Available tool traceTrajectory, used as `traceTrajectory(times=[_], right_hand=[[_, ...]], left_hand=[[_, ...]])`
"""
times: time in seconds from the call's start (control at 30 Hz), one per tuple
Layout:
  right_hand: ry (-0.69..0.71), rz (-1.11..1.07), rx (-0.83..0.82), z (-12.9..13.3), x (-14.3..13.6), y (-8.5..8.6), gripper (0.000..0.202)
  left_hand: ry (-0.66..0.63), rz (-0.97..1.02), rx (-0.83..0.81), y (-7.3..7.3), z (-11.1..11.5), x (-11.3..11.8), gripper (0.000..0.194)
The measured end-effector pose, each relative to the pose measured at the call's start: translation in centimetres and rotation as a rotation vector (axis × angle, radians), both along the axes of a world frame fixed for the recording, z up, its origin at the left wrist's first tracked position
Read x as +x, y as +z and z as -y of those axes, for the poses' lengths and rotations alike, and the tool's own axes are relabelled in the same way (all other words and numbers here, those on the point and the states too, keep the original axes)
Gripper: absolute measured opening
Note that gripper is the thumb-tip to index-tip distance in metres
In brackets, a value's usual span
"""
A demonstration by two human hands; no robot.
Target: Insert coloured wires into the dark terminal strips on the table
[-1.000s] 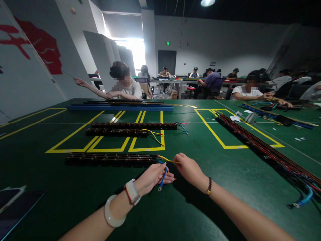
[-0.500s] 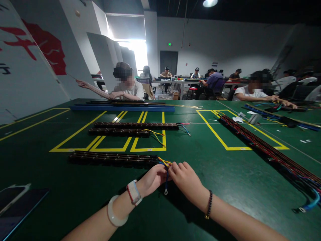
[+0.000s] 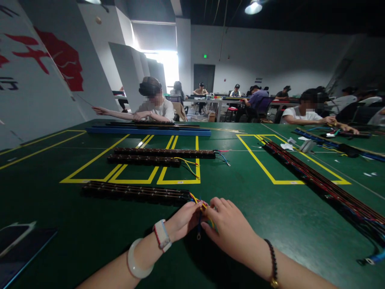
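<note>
Close in front of me, a long dark wiring bar (image 3: 132,192) lies on the green table, with yellow, red and blue wires (image 3: 195,197) coming out of its right end. My left hand (image 3: 185,220) pinches these wires just beyond the bar's end. Facing it, my right hand (image 3: 231,224) has its fingers curled round the yellow wire, its thumb lower and a little apart. A blue wire with a ring terminal (image 3: 198,236) hangs down between both hands. Some of my fingertips are hidden behind the wires.
Two similar dark bars (image 3: 165,153) lie farther back across yellow tape lines (image 3: 132,182). A long wire bundle (image 3: 319,180) runs down the right side. A blue tray (image 3: 150,131) stands at the far edge. A phone-like dark panel (image 3: 27,253) is at lower left. Co-workers sit across the table.
My right hand has turned and its thumb has moved down and away from the fingers. A yellow wire now shows bent downward between my hands. The left hand keeps its pinch.
</note>
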State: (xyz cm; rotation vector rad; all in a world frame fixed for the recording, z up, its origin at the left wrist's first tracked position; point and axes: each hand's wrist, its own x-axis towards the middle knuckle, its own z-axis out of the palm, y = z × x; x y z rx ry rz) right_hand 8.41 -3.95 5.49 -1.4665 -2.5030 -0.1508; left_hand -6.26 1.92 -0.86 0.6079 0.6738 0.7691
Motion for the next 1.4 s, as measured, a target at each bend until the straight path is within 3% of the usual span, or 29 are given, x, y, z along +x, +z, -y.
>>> traceTrajectory(times=[0.07,0.17,0.33,0.43,0.63,0.73,0.97,1.13,1.27,1.4], right_hand=[[-0.010,0.030,-0.016,0.0,0.2,0.5,0.029],[-0.009,0.132,-0.026,-0.2,0.2,-0.4,0.041],[0.004,0.277,-0.027,-0.2,0.0,-1.9,0.021],[0.010,0.283,0.001,-0.3,0.4,-1.2,0.008],[-0.059,0.095,0.162,-3.3,3.1,0.0,0.012],[-0.059,-0.083,0.110,-6.0,4.9,-1.4,0.011],[-0.132,-0.353,-0.037,-9.7,6.3,-6.8,0.006],[-0.179,-0.278,0.032,-9.9,6.0,-7.5,0.006],[-0.083,-0.140,0.212,-8.6,6.4,-6.8,0.016],[0.167,-0.117,0.382,-6.6,6.9,-6.1,0.025]], left_hand=[[-0.034,0.010,-0.001,0.0,-0.1,0.0,0.011],[-0.038,0.005,0.023,0.3,0.1,0.0,0.013],[-0.027,-0.055,0.062,0.8,0.5,0.2,0.018],[-0.035,-0.078,0.077,0.8,0.5,0.2,0.022],[-0.012,-0.039,0.055,-0.1,0.1,-0.1,0.023],[-0.029,-0.051,0.035,-0.3,0.0,-0.2,0.022],[-0.145,-0.063,0.035,-0.3,-0.4,-0.6,0.023],[-0.152,-0.011,0.024,-0.2,-0.4,-0.7,0.020],[-0.161,0.063,0.018,0.2,-0.2,-0.6,0.023],[-0.153,0.091,-0.001,0.1,-0.2,-0.5,0.023]])
